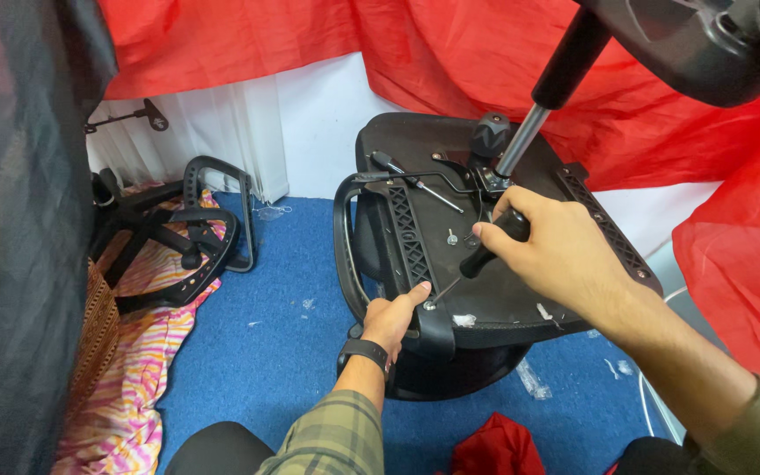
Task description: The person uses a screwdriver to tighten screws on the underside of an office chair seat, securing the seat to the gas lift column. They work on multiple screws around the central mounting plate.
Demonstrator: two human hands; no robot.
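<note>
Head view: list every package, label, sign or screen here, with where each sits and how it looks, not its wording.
Screen: none in view, unless the black band on the left wrist carries one; its face is hidden.
Package, label, sign: none in view.
Scraps: small white bits lie on the upturned black chair seat, by the right hand holding a screwdriver; too small to tell what they are.

Makeshift workshop corner: blue carpet (283, 290), red drapes (450, 53), chair parts (178, 237).
</note>
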